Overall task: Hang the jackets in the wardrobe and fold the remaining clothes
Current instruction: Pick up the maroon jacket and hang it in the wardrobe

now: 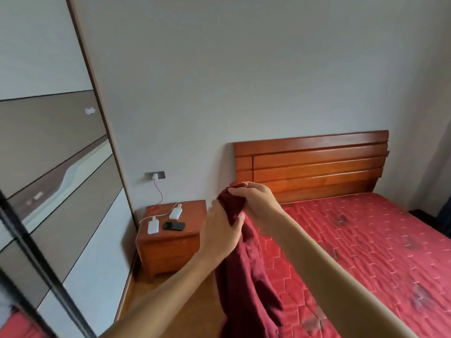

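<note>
both hands, left hand (220,231) and right hand (257,200), gripping a dark red fabric garment (246,276), red quilted bed (366,240) alongside, wooden nightstand (170,247) with a black phone (174,225) behind

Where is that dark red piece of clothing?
In the head view, the dark red garment hangs at centre, gripped at its top by the left hand and right hand, at the edge of the bed, right of the nightstand.

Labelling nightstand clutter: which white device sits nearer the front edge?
The left white device, beside the black phone; the other lies farther back.
</note>
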Demonstrator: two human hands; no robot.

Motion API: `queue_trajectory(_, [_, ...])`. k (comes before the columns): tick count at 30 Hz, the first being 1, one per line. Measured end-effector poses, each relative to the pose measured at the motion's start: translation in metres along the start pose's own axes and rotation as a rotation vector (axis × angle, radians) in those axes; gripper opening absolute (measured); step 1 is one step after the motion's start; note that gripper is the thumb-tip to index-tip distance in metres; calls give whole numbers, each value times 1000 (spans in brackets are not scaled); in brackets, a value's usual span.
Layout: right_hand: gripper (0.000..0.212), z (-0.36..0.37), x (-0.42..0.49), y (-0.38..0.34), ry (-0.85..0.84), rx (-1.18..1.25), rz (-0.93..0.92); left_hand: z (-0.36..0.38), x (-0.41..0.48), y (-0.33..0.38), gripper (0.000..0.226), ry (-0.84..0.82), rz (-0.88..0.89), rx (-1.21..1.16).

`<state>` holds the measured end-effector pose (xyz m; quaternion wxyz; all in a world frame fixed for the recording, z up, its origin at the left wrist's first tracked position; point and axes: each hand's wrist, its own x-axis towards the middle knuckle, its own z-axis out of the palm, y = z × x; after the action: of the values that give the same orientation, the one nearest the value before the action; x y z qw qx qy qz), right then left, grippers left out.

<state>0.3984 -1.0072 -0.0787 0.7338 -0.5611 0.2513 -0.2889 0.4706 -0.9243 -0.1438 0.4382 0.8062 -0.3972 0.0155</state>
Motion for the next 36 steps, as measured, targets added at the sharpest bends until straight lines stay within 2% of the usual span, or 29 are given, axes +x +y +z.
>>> queue_trajectory(1, [12, 2, -2, -2, -48, 8, 0, -4, 2, -6, 32, 51, 10, -42])
queue_trajectory(3, [16, -1, -1, -7, -116, -14, -19, -17, 10, -14, 16, -26, -4, -186])
queue_trajectory(6, [16, -15, 8, -11, -248, -32, -83, -43, 14, -17, 24, -265, -77, -428])
queue_trajectory(9, [62, -35, 23, -5, -338, -340, -229, -67, 16, -17, 28, -346, -172, -572])
queue_trajectory(10, [70, -38, 25, -1, -334, -484, -268, -74, 18, -14, 33, -341, -221, -594])
queue_trajectory(11, [70, -36, 29, 2, -341, -619, -302, -80, 23, -15, 40, -341, -276, -610])
queue_trajectory(13, [57, -30, 38, 12, -382, -794, -370, -91, 32, -14, 51, -368, -336, -632])
queue_trajectory(17, [26, -9, 48, 22, -602, -755, -389, -102, 51, -23, 67, -434, -360, -544])
queue_trajectory(18, [23, -5, 52, 21, -675, -736, -357, -105, 54, -24, 67, -442, -371, -561])
queue_trajectory(20, [18, 0, 61, 20, -782, -695, -315, -112, 60, -23, 47, -408, -380, -623])
queue_trajectory(22, [27, 5, 74, 22, -845, -587, -283, -119, 65, -19, 30, -346, -380, -627])
queue_trajectory(24, [36, 13, 85, 26, -857, -519, -261, -127, 71, -20, 33, -301, -363, -606])
queue_trajectory(26, [21, 20, 101, 33, -774, -612, -414, -133, 76, -21, 50, -271, -371, -561])
queue_trajectory(28, [8, 24, 117, 35, -714, -640, -482, -138, 79, -23, 56, -260, -394, -520])
queue_trajectory(31, [22, 29, 133, 33, -761, -564, -525, -141, 83, -24, 55, -229, -403, -458])
queue_trajectory(33, [35, 32, 141, 29, -713, -582, -644, -141, 85, -25, 55, -201, -432, -430])
queue_trajectory(36, [41, 37, 162, 16, -641, -488, -613, -145, 87, -23, 56, -202, -490, -368])
